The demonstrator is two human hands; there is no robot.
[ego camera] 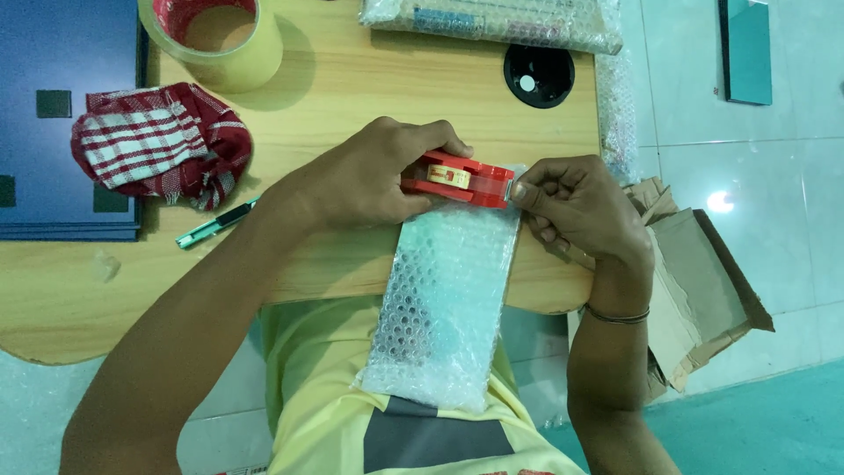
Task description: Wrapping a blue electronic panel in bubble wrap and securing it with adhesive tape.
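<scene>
Left hand [365, 180] clamps the red tape dispenser [457, 179] at the bubble-wrapped parcel's [444, 303] far end, right hand [571, 207] pinching the tape end just beside it.

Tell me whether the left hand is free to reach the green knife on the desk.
Probably not right away: the left hand is gripping the red tape dispenser. The green knife lies uncovered beside that forearm, so nothing else blocks it.

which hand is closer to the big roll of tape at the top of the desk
Left. The left hand grips the red tape dispenser just below-right of the roll; the right hand is farther right.
</scene>
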